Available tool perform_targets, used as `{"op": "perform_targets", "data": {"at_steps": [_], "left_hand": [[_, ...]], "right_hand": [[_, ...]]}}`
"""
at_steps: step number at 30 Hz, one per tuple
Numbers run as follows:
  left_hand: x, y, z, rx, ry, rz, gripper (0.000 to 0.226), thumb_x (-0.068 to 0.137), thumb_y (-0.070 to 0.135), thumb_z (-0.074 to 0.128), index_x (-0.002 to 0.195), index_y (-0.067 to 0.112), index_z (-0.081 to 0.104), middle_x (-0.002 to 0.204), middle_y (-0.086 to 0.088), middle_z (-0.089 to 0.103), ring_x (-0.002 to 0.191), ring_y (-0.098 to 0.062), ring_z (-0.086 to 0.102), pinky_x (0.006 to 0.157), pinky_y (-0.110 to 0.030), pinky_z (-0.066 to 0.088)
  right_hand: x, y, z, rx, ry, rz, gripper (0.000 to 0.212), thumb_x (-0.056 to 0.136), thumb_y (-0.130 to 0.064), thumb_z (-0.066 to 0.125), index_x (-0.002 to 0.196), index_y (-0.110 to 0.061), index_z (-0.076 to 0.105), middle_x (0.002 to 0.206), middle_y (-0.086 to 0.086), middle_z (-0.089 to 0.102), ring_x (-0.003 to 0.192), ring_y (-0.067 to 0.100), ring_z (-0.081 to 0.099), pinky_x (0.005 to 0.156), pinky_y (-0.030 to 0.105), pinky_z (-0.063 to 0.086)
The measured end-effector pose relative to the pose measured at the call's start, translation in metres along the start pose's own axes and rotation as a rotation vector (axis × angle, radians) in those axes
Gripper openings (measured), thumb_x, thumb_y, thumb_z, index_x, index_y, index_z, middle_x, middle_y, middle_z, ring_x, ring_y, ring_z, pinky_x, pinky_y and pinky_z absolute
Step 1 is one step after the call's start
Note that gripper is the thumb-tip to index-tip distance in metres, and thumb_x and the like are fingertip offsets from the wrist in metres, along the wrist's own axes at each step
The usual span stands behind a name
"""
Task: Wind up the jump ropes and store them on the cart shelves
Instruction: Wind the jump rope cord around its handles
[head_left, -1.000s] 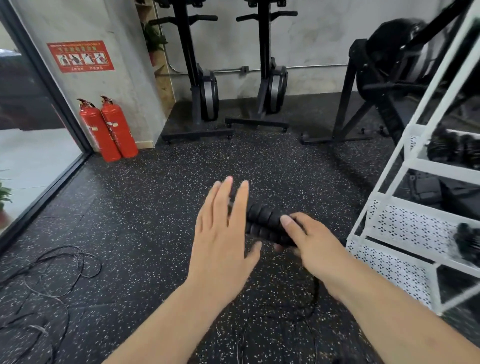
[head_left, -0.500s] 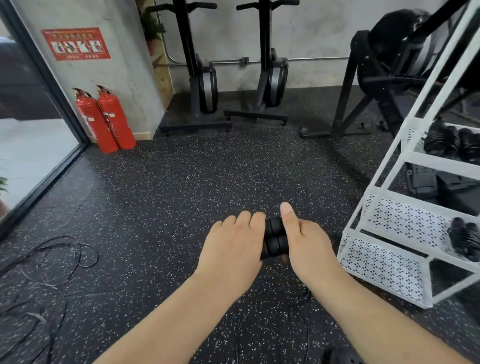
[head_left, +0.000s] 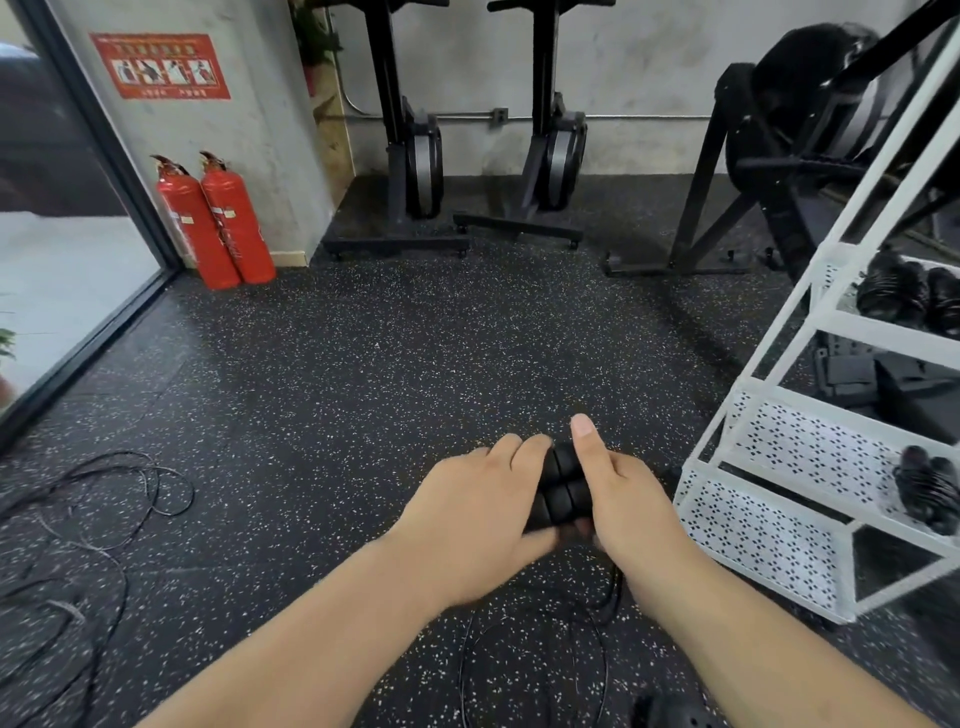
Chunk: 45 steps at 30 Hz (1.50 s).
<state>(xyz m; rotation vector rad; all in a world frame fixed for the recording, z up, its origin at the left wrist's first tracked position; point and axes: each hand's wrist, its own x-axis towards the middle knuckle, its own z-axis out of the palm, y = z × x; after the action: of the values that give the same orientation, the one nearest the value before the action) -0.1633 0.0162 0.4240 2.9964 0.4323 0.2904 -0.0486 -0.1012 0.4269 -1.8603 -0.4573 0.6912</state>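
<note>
Both hands are holding a pair of black ribbed handles (head_left: 560, 488) side by side at the middle of the view, above the floor (head_left: 363, 374); the left hand (head_left: 467, 519) is curling its fingers over their left end, and the right hand (head_left: 631, 506) is gripping the right end, thumb lying straight along the top; the fingers underneath are hidden. A thin black cord (head_left: 615, 587) is hanging from the handles and looping on the floor below. The white cart (head_left: 753, 525) is standing just beside the right hand; wound bundles (head_left: 927, 491) are lying on its perforated shelves. Loose ropes (head_left: 104, 493) are sprawling on the floor at far left; two red extinguishers (head_left: 215, 223) are standing by the wall.
</note>
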Motion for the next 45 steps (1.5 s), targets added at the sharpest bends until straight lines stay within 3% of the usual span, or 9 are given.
{"op": "perform_targets", "data": {"at_steps": [2, 6, 11, 13, 24, 29, 34, 40, 45], "left_hand": [[0.0, -0.008, -0.004, 0.016, -0.01, 0.023, 0.068, 0.099, 0.066, 0.054, 0.15, 0.028, 0.03, 0.126, 0.008, 0.054, 0.107, -0.017, 0.062, 0.091, -0.038, 0.054], [0.0, -0.022, -0.014, -0.021, 0.019, 0.009, 0.062, 0.1, 0.07, 0.049, 0.148, 0.035, 0.032, 0.124, 0.013, 0.055, 0.102, -0.013, 0.061, 0.089, -0.037, 0.055], [-0.001, -0.037, -0.024, -0.067, 0.029, -0.034, 0.052, 0.098, 0.07, 0.052, 0.139, 0.04, 0.038, 0.117, 0.015, 0.059, 0.094, -0.014, 0.063, 0.086, -0.039, 0.056], [-0.002, -0.041, -0.022, -0.075, 0.019, -0.056, 0.049, 0.097, 0.068, 0.056, 0.134, 0.041, 0.04, 0.114, 0.015, 0.059, 0.092, -0.014, 0.063, 0.085, -0.041, 0.057], [-0.006, -0.045, -0.023, -0.123, 0.03, -0.149, 0.04, 0.091, 0.055, 0.069, 0.12, 0.036, 0.049, 0.087, 0.015, 0.054, 0.089, -0.013, 0.054, 0.081, -0.038, 0.053], [-0.008, -0.044, -0.026, -0.029, 0.026, -0.159, 0.043, 0.091, 0.054, 0.065, 0.121, 0.035, 0.04, 0.094, 0.011, 0.061, 0.082, -0.018, 0.06, 0.073, -0.036, 0.05], [-0.011, -0.052, -0.024, -0.042, 0.032, -0.243, 0.04, 0.091, 0.05, 0.064, 0.118, 0.035, 0.04, 0.093, 0.012, 0.058, 0.081, -0.017, 0.058, 0.071, -0.037, 0.05], [-0.013, -0.061, -0.023, -0.119, -0.004, -0.277, 0.038, 0.091, 0.058, 0.064, 0.115, 0.036, 0.045, 0.084, 0.013, 0.06, 0.077, -0.017, 0.059, 0.072, -0.036, 0.052], [-0.014, -0.062, -0.022, -0.197, -0.013, -0.306, 0.04, 0.09, 0.064, 0.065, 0.112, 0.037, 0.047, 0.084, 0.012, 0.063, 0.077, -0.014, 0.062, 0.075, -0.037, 0.055]], "right_hand": [[-0.003, -0.004, -0.002, -0.056, -0.061, -0.013, 0.069, 0.101, -0.074, 0.035, 0.077, -0.018, 0.068, 0.054, -0.005, 0.062, 0.046, 0.003, 0.053, 0.062, 0.03, 0.042], [0.0, -0.009, -0.019, -0.155, -0.191, -0.119, 0.081, 0.102, -0.074, 0.026, 0.084, -0.007, 0.069, 0.062, 0.001, 0.062, 0.052, 0.009, 0.046, 0.068, 0.032, 0.04], [0.01, -0.001, -0.028, -0.098, -0.239, -0.276, 0.029, 0.114, -0.032, 0.043, 0.103, -0.028, 0.069, 0.072, -0.001, 0.067, 0.055, 0.009, 0.043, 0.061, 0.032, 0.036], [0.012, 0.0, -0.025, -0.12, -0.223, -0.34, 0.026, 0.113, -0.026, 0.047, 0.106, -0.034, 0.071, 0.074, 0.0, 0.069, 0.06, 0.015, 0.045, 0.061, 0.034, 0.037], [0.019, -0.006, -0.013, -0.116, -0.194, -0.388, 0.024, 0.112, -0.025, 0.051, 0.106, -0.042, 0.066, 0.071, -0.005, 0.065, 0.065, 0.015, 0.05, 0.065, 0.037, 0.04], [0.027, -0.002, -0.017, -0.298, -0.107, -0.499, 0.007, 0.107, -0.036, 0.058, 0.105, -0.035, 0.065, 0.074, -0.004, 0.072, 0.063, 0.007, 0.057, 0.067, 0.035, 0.044], [0.024, 0.018, 0.002, -0.496, -0.039, -0.451, 0.036, 0.107, -0.05, 0.045, 0.08, -0.031, 0.06, 0.064, -0.006, 0.06, 0.052, 0.006, 0.046, 0.052, 0.026, 0.035], [0.018, 0.021, 0.026, -0.465, 0.027, -0.288, 0.048, 0.112, -0.046, 0.039, 0.078, -0.024, 0.065, 0.059, -0.004, 0.057, 0.051, 0.007, 0.046, 0.051, 0.029, 0.032], [0.019, 0.02, 0.031, -0.337, -0.067, -0.118, 0.053, 0.113, -0.045, 0.041, 0.077, -0.017, 0.068, 0.053, -0.009, 0.048, 0.045, 0.009, 0.037, 0.052, 0.032, 0.029]]}}
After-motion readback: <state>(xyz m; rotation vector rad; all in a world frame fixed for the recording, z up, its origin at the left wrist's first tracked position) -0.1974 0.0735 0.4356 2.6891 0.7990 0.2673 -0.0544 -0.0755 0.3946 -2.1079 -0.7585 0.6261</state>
